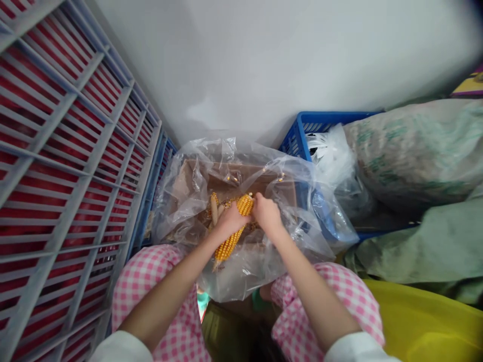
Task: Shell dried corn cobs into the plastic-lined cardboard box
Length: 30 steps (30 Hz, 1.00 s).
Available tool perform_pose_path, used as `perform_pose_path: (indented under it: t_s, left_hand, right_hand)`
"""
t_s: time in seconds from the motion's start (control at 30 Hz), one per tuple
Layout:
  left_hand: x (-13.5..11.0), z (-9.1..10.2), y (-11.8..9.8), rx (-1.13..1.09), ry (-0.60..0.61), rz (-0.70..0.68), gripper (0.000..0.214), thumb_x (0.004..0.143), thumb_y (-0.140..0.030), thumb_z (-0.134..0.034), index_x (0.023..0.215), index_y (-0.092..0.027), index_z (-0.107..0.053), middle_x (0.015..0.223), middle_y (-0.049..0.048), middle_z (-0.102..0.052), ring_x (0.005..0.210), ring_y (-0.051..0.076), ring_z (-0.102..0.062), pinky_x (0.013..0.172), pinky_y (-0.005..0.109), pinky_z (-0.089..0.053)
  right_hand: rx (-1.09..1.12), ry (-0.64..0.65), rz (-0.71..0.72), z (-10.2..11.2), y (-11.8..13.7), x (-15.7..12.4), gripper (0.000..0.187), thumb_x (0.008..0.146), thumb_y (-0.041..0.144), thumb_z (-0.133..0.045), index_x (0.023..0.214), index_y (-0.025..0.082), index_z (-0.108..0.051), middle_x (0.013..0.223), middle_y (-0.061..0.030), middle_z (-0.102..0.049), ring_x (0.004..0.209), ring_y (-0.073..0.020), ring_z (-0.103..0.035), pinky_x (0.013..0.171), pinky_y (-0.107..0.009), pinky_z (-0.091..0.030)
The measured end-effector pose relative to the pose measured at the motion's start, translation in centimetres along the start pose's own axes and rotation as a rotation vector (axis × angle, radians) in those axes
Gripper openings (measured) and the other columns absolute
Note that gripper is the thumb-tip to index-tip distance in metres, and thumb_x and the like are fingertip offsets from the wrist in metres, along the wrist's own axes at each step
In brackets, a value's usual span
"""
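Left hand (231,221) and right hand (267,213) are closed on a corn cob (228,244), held above a plastic-lined carton (222,180).

Your wear, listed: white sleeves (121,348), ending near elbows; forearms (169,296) bare; trousers (151,291) in pink-and-white gingham check, both legs.

A dried corn cob (228,245), densely rowed with orange-yellow kernels, lies slanted inside a clear plastic bag (177,201).
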State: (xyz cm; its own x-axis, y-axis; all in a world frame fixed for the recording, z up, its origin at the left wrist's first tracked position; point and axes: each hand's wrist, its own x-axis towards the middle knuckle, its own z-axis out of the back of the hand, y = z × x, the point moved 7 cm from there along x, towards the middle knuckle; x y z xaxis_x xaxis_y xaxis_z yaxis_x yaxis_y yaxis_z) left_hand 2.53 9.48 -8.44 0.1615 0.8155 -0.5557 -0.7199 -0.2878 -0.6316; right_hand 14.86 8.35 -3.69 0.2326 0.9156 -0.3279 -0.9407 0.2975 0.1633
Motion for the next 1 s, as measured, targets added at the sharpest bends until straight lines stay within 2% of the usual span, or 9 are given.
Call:
perform_pose_path:
  t_s: [0.07,0.17,0.27,0.4,0.47,0.6,0.7,0.87,1.0]
  left_hand:
    - [-0.4,-0.1,0.0,0.011,0.035,0.009,0.052,0.055,-0.048,-0.066,0.094,-0.017,-0.052,0.09,0.0118,-0.064,0.087,0.027,-0.06,0.07,0.031,-0.042]
    - [-0.7,1.6,-0.3,-0.015,0.006,0.036,0.059,0.056,-0.052,-0.064,0.098,-0.014,-0.047,0.098,0.0144,-0.061,0.09,0.028,-0.058,0.072,0.033,-0.043]
    - [-1.2,3.5,-1.1,-0.147,0.069,0.059,0.067,0.055,-0.049,-0.066,0.106,-0.014,-0.038,0.103,0.0143,-0.057,0.088,0.024,-0.058,0.068,0.03,-0.045]
    - [-2.7,3.9,-1.7,-0.31,0.223,0.121,0.073,0.052,-0.039,-0.072,0.11,-0.017,-0.033,0.105,0.0119,-0.055,0.081,0.019,-0.059,0.063,0.027,-0.047]
    - [-2.9,3.8,-1.6,-0.341,0.202,0.097,0.066,0.057,-0.038,-0.069,0.11,-0.017,-0.035,0.102,0.0099,-0.056,0.08,0.018,-0.059,0.063,0.027,-0.047]
    - [-2.1,3.3,-2.2,-0.345,0.093,-0.114,0.056,0.062,-0.029,-0.065,0.11,-0.018,-0.039,0.104,0.0067,-0.057,0.089,0.018,-0.057,0.073,0.027,-0.045]
    - [-1.3,3.0,-2.2,-0.248,0.006,-0.182,0.055,0.062,-0.025,-0.064,0.11,-0.018,-0.039,0.107,0.0073,-0.057,0.093,0.019,-0.056,0.077,0.028,-0.043]
    - [-0.8,2.6,-1.4,0.081,-0.051,-0.044,0.054,0.066,-0.033,-0.06,0.11,-0.016,-0.036,0.099,0.0141,-0.061,0.088,0.025,-0.059,0.07,0.031,-0.042]
    - [-1.2,2.7,-2.0,0.231,-0.073,-0.078,0.051,0.068,-0.034,-0.057,0.111,-0.016,-0.034,0.095,0.0149,-0.062,0.086,0.027,-0.06,0.066,0.03,-0.04]
  right_hand:
    - [0.062,-0.034,-0.037,2.1,-1.5,0.4,0.027,0.088,0.032,-0.03,0.092,0.018,-0.054,0.081,-0.0109,-0.065,0.075,-0.0201,-0.062,0.061,-0.025,-0.038]
    - [0.154,-0.079,0.029,5.1,-2.6,-0.3,0.031,0.087,0.037,-0.03,0.087,0.02,-0.057,0.077,-0.0073,-0.065,0.072,-0.0179,-0.06,0.061,-0.024,-0.035]
    - [0.198,-0.057,0.124,6.1,-2.5,-1.9,0.03,0.086,0.037,-0.033,0.085,0.022,-0.058,0.072,-0.0037,-0.064,0.066,-0.0153,-0.058,0.057,-0.022,-0.032]
    - [0.138,-0.086,0.126,5.7,-2.0,-2.8,0.027,0.085,0.036,-0.035,0.086,0.023,-0.059,0.075,-0.0033,-0.065,0.067,-0.0155,-0.059,0.053,-0.023,-0.028]
    - [0.115,-0.109,0.147,5.5,-1.4,-2.8,0.027,0.086,0.036,-0.033,0.088,0.024,-0.058,0.075,-0.0031,-0.065,0.067,-0.0157,-0.06,0.052,-0.023,-0.028]
    - [0.042,-0.109,0.151,4.9,-0.7,-2.6,0.028,0.088,0.035,-0.03,0.089,0.023,-0.055,0.075,-0.0039,-0.065,0.065,-0.0159,-0.061,0.051,-0.023,-0.028]
    - [-0.039,-0.098,0.16,3.8,0.3,-2.7,0.026,0.089,0.03,-0.029,0.092,0.022,-0.053,0.079,-0.0056,-0.065,0.066,-0.0167,-0.062,0.051,-0.023,-0.032]
    - [-0.137,0.005,0.203,1.3,2.3,-2.9,0.022,0.086,0.017,-0.032,0.095,0.018,-0.051,0.081,-0.0097,-0.064,0.069,-0.0204,-0.063,0.054,-0.025,-0.037]
    - [-0.091,-0.025,0.077,2.7,0.7,-2.1,0.027,0.088,0.031,-0.03,0.092,0.021,-0.055,0.077,-0.0086,-0.065,0.068,-0.02,-0.062,0.055,-0.025,-0.037]
